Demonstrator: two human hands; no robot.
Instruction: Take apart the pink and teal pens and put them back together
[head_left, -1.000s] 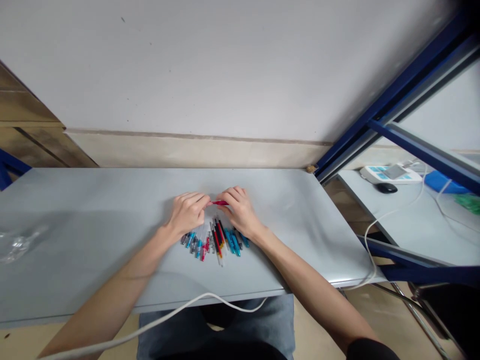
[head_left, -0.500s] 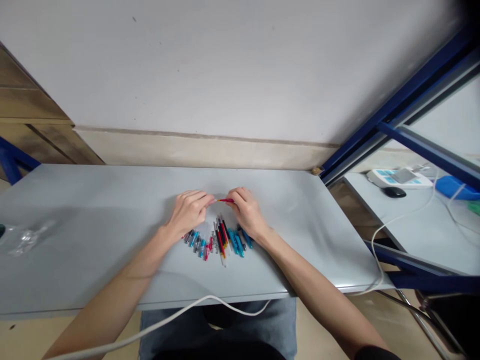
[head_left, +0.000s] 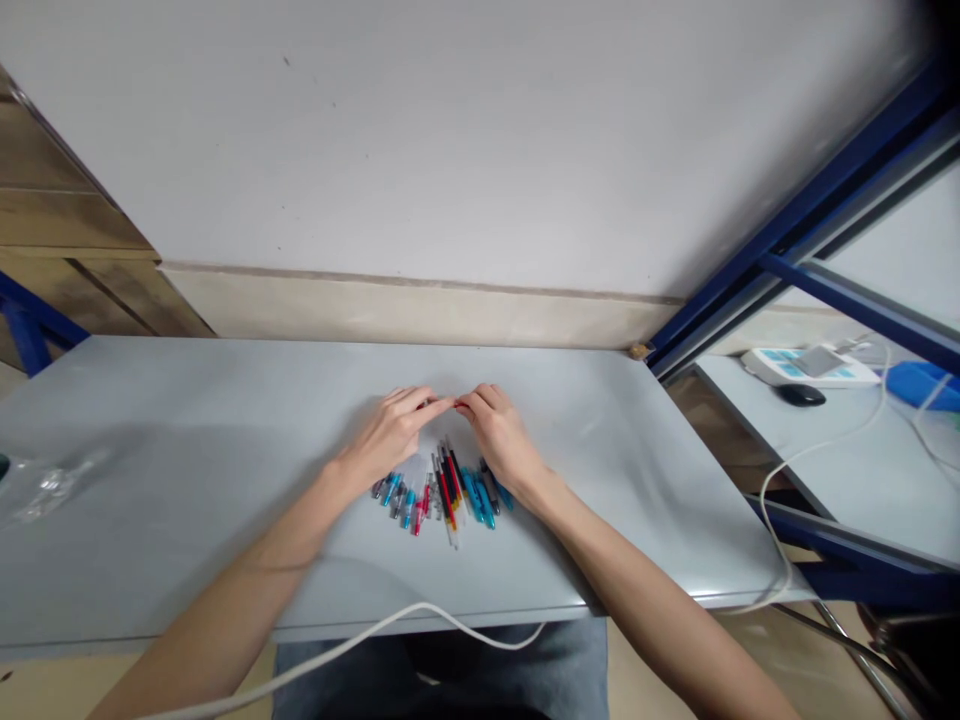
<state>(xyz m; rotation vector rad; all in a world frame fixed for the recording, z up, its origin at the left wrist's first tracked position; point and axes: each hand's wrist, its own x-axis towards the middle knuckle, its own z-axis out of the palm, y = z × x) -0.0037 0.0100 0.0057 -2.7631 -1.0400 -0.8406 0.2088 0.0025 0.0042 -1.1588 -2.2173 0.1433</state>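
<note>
Above the row of pen parts, my left hand (head_left: 396, 428) and my right hand (head_left: 501, 436) meet at the fingertips. A small red pen part (head_left: 460, 404) shows at my right fingertips, mostly covered by the fingers. My left index finger reaches out to it, while the thumb and other fingers curl together; a dark spot shows between them, too small to name. Below lie black and red pen refills (head_left: 450, 488), with blue pen barrels (head_left: 481, 496) to their right, partly under my right hand. Blue, dark and red pen pieces (head_left: 407, 508) fan out by my left wrist.
Everything lies on a grey table (head_left: 225, 400) against a wall. A clear plastic bag (head_left: 52, 482) is at the left. A white cable (head_left: 360, 635) crosses the front edge. On the right, past a blue frame (head_left: 720, 290), are a mouse (head_left: 801, 395) and a white device (head_left: 780, 368).
My hands have come together, and the red pen part that showed between them is now mostly hidden. My left index finger has stretched out. The view has shifted slightly.
</note>
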